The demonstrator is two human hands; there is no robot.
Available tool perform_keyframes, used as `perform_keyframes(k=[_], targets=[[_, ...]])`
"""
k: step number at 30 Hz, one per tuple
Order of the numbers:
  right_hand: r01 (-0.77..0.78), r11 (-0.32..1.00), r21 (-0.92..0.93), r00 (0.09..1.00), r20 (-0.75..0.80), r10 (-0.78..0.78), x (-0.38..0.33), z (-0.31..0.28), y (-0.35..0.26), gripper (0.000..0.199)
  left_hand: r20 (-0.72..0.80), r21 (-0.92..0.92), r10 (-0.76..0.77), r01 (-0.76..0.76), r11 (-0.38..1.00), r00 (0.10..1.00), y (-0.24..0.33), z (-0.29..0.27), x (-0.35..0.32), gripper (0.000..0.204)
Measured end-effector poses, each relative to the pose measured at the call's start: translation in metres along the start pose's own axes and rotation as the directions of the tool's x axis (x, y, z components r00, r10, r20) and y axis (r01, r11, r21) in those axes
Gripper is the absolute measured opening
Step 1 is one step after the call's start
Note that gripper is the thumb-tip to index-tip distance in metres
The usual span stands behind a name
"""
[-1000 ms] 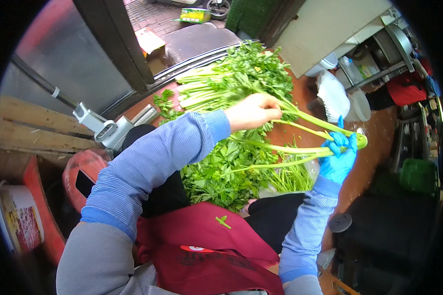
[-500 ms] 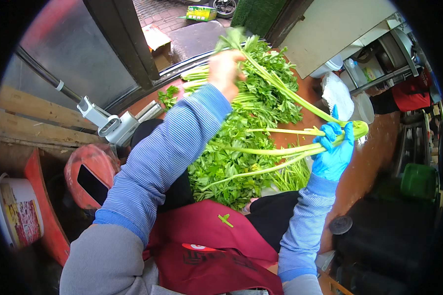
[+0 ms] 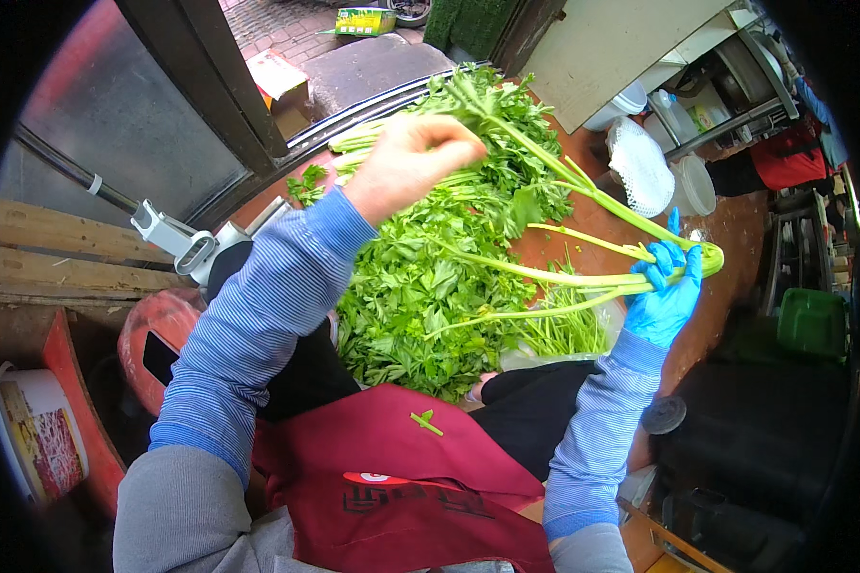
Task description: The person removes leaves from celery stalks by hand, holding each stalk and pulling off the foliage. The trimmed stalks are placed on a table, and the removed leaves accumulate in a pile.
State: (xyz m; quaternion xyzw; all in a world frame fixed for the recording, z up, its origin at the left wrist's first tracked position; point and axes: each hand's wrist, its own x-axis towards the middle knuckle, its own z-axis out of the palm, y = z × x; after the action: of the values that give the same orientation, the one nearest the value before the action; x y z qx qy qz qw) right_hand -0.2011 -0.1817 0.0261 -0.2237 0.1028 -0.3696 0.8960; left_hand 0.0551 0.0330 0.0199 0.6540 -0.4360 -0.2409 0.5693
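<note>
My right hand (image 3: 664, 304), in a blue glove, is closed around the root end of a celery bunch (image 3: 631, 220). Its long pale-green stalks fan out toward the left, and the thickest one runs up to leaves at the far side. My bare left hand (image 3: 416, 162) is raised over the heap, near the upper end of that stalk, with fingers curled toward the thumb. Whether anything is pinched there cannot be made out. Below both hands lies a big pile of leafy celery (image 3: 420, 296). Cut thin green stems (image 3: 569, 325) lie at its right side.
A green scrap (image 3: 427, 422) rests on my dark red apron (image 3: 354, 430). At left are a phone (image 3: 160, 358) on a red covered stool (image 3: 143, 329) and a white bucket (image 3: 38, 430). White tubs (image 3: 695, 186) stand at the right, near a metal rack. A doorway opens ahead.
My left hand has drawn back left and nearer, away from the thick stalk's leafy end. My right hand still holds the bunch, slightly farther right. The whole view has shifted a little.
</note>
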Motion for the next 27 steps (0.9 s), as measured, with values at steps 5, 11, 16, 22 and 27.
perform_keyframes(k=[5, 11, 16, 22, 27], targets=[[-0.038, 0.999, 0.007, 0.998, -0.046, 0.038, 0.004, 0.004, 0.015, 0.043, 0.182, -0.590, -0.164, 0.241, 0.771, 0.970, -0.007, 0.054, -0.008, 0.026], [-0.073, 0.997, -0.010, 0.997, -0.037, 0.073, 0.005, 0.000, 0.012, 0.049, 0.106, 0.053, -0.119, 0.114, 0.992, 0.987, -0.015, 0.068, -0.011, 0.018], [-0.129, 0.990, -0.054, 0.992, 0.008, 0.130, 0.003, -0.007, -0.001, 0.056, 0.069, 0.422, 0.046, -0.071, 0.904, 0.997, -0.012, 0.071, -0.017, 0.022], [-0.178, 0.984, -0.004, 0.980, 0.087, 0.178, 0.000, -0.016, -0.018, 0.057, 0.319, 0.280, -0.245, 0.156, 0.947, 0.915, -0.003, 0.008, -0.002, 0.028], [-0.159, 0.984, 0.076, 0.981, 0.125, 0.149, -0.003, -0.021, -0.029, 0.059, -0.161, 0.318, 0.123, -0.067, 0.946, 0.979, -0.023, -0.029, -0.003, 0.017]])
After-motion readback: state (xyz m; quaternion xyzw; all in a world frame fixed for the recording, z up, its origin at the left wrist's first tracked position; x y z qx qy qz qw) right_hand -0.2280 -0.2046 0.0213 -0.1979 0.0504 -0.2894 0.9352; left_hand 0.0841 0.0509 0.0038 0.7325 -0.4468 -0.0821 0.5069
